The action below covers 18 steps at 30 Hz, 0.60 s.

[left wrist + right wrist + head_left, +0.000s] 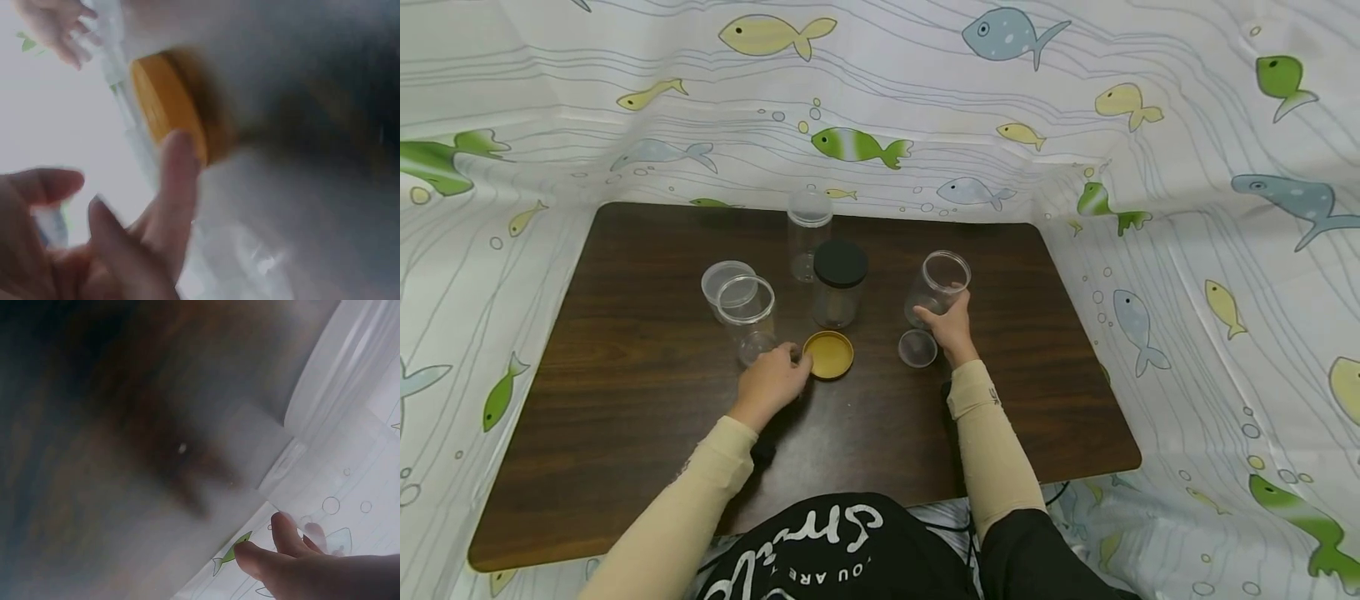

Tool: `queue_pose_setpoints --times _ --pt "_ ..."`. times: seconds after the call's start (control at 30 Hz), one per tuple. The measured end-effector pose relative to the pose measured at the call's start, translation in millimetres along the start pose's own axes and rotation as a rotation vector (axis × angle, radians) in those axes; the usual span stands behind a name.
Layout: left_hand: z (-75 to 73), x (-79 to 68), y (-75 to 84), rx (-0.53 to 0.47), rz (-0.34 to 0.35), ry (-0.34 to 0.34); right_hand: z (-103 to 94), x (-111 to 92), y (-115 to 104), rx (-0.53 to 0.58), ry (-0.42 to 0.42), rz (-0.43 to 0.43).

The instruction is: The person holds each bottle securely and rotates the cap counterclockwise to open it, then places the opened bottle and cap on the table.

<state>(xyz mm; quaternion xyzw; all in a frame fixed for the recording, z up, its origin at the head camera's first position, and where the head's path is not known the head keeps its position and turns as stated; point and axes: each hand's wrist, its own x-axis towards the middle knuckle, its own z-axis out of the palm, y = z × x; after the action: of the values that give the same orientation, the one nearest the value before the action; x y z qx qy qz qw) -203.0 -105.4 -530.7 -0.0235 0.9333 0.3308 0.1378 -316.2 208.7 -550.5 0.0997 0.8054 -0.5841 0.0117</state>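
My left hand (pixel 771 383) is beside a round yellow lid (pixel 829 356), lying on the table. In the left wrist view one fingertip reaches the edge of the yellow lid (pixel 169 103), while the thumb stands apart. On the right, my right hand (pixel 951 325) grips a clear lidless jar (pixel 934 287) around its lower side. A small clear round lid (pixel 917 348) lies right in front of that jar. The right wrist view shows the fingers (pixel 281 550) by see-through plastic; the jar's outline is hard to make out there.
Beyond the left hand stands an open clear jar (pixel 747 321), with a container with a whitish translucent top (pixel 718 279) behind it. A dark-lidded clear jar (pixel 838 300) and a tall jar with a translucent lid (pixel 809 233) stand mid-table. Fish-print sheeting (pixel 910 92) borders the brown table (pixel 880 442).
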Motion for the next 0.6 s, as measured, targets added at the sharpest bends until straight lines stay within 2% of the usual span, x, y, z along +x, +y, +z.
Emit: queue_pose_setpoints --times 0.1,0.2,0.3,0.37,0.47,0.53,0.6 --pt "-12.9 -6.2 -7.9 0.014 0.049 -0.101 0.8 0 0 -0.006 0.003 -0.005" --pt "-26.8 -10.3 -22.0 -0.037 0.095 -0.207 1.4 0 0 0.000 0.008 -0.015" --pt "-40.1 -12.7 -38.0 -0.103 0.093 -0.300 0.6 0 1 0.003 0.008 -0.022" --pt "-49.6 -13.6 -48.6 -0.120 0.065 -0.346 -1.0 0 1 0.002 0.010 -0.023" --pt "-64.9 -12.7 -66.6 -0.063 0.030 -0.336 -2.2 1 2 0.000 0.017 -0.021" --pt "-75.7 -10.5 -79.0 -0.011 -0.010 -0.277 -1.8 0 2 -0.003 0.020 -0.020" --pt "-85.6 -7.3 -90.4 -0.018 -0.064 -0.216 -0.8 -1 3 -0.010 0.015 -0.014"
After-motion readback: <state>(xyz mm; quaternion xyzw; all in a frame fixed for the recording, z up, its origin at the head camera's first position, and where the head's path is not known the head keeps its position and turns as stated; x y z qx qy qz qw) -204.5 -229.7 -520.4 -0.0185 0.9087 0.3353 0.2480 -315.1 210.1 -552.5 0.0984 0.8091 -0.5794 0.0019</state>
